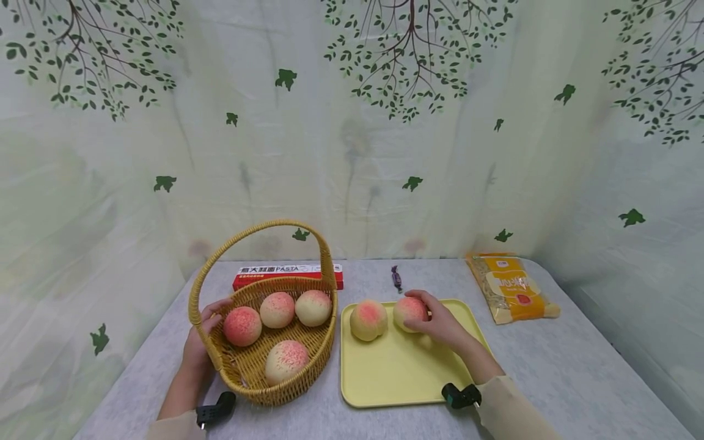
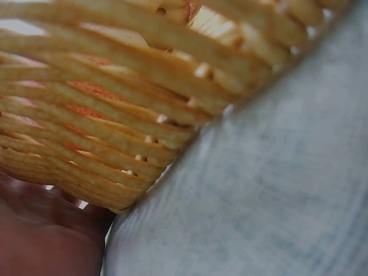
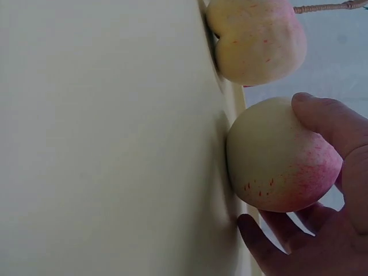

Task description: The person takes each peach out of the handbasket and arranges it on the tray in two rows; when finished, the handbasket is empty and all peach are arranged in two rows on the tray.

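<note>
On the left stands a wicker basket (image 1: pixel 275 397) with a tall arched handle, holding several pink-and-cream peaches (image 1: pixel 242 326). My left hand (image 1: pixel 200 342) holds the basket's left side by the rim. In the left wrist view its palm (image 2: pixel 52 230) lies against the woven wall; most of its fingers are hidden. My right hand (image 1: pixel 440 324) grips a peach (image 1: pixel 409 313) at the back of the yellow tray (image 1: pixel 401 385), thumb on one side and fingers on the other. Another peach (image 1: pixel 368 320) sits just left of it on the tray.
Behind the basket lies a red-and-white pasta box (image 1: pixel 288 275). A small purple-wrapped candy (image 1: pixel 396 279) lies beyond the tray. Toward the back right is a yellow bag of grain (image 1: pixel 511 287). A leaf-patterned curtain (image 1: pixel 352 153) surrounds the grey table (image 1: pixel 577 379).
</note>
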Action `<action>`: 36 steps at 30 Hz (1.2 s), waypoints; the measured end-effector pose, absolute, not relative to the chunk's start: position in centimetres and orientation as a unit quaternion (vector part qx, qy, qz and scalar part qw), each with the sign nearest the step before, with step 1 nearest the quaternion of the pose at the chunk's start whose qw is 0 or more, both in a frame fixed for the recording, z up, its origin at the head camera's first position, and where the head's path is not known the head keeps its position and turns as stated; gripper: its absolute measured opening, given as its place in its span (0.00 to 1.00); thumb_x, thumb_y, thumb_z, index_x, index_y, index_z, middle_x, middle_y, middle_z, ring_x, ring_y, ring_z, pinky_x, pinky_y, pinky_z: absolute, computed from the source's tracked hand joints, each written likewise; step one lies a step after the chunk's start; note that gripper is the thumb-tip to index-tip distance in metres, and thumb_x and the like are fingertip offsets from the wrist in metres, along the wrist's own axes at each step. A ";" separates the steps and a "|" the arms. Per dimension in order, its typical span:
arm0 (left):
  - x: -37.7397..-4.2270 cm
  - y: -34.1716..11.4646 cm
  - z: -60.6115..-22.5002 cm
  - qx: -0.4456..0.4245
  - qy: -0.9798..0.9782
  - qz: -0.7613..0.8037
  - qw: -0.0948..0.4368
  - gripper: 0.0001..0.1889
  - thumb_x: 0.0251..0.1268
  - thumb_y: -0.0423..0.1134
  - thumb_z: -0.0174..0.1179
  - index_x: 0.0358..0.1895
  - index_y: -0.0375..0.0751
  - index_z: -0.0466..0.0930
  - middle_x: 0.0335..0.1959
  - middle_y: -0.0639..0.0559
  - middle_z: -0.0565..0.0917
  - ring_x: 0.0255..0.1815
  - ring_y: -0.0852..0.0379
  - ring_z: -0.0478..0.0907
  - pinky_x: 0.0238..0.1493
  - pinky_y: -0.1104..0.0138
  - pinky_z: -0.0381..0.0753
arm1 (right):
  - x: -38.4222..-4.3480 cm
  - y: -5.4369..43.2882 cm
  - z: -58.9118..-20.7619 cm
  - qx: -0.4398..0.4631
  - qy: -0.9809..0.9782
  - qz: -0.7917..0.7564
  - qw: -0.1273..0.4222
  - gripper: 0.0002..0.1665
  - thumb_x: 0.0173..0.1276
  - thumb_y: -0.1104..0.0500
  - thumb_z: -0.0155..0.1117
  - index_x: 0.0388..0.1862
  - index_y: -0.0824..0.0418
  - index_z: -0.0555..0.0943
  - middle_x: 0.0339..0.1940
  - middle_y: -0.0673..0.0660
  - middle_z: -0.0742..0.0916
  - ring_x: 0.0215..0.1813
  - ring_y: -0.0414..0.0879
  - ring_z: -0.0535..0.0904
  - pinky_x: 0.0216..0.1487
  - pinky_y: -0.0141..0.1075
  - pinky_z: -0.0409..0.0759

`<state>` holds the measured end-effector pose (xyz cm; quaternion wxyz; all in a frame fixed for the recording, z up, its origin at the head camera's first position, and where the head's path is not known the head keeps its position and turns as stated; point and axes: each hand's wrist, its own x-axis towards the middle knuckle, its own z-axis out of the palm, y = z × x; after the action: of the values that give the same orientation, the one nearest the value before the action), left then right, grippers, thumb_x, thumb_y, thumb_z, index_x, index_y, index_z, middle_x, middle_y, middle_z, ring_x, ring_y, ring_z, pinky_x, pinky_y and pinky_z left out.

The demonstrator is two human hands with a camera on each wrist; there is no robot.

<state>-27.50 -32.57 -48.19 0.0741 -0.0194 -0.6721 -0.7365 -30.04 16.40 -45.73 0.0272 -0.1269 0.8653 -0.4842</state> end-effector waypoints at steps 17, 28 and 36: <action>-27.7 -32.9 -48.2 -0.010 -0.678 -0.732 0.066 0.24 0.82 0.47 0.40 0.72 0.41 0.62 0.63 0.65 0.72 0.64 0.73 0.66 0.57 0.82 0.66 | -30.4 16.7 -46.3 -0.125 0.879 -0.461 0.015 0.37 0.66 0.52 0.70 0.71 0.54 0.68 0.68 0.63 0.76 0.58 0.54 0.79 0.56 0.46 0.79; -27.7 -32.8 -48.2 -0.007 -0.672 -0.737 0.067 0.23 0.81 0.46 0.41 0.72 0.42 0.63 0.63 0.65 0.72 0.65 0.73 0.66 0.58 0.82 0.66 | -30.4 16.0 -45.2 -0.147 0.877 -0.454 -0.057 0.30 0.71 0.54 0.65 0.69 0.59 0.71 0.69 0.64 0.77 0.72 0.60 0.69 0.71 0.58 0.65; -27.6 -32.7 -48.2 -0.011 -0.670 -0.739 0.068 0.22 0.82 0.46 0.40 0.71 0.43 0.64 0.64 0.64 0.70 0.65 0.72 0.65 0.58 0.81 0.65 | -30.0 14.5 -43.9 -0.169 0.870 -0.453 -0.098 0.27 0.71 0.57 0.65 0.66 0.61 0.74 0.65 0.61 0.80 0.70 0.59 0.72 0.69 0.57 0.70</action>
<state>-27.60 -32.69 -48.22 0.0680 -0.0106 -0.6704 -0.7388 -30.04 14.53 -43.91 -0.0978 -0.1687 0.8700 -0.4529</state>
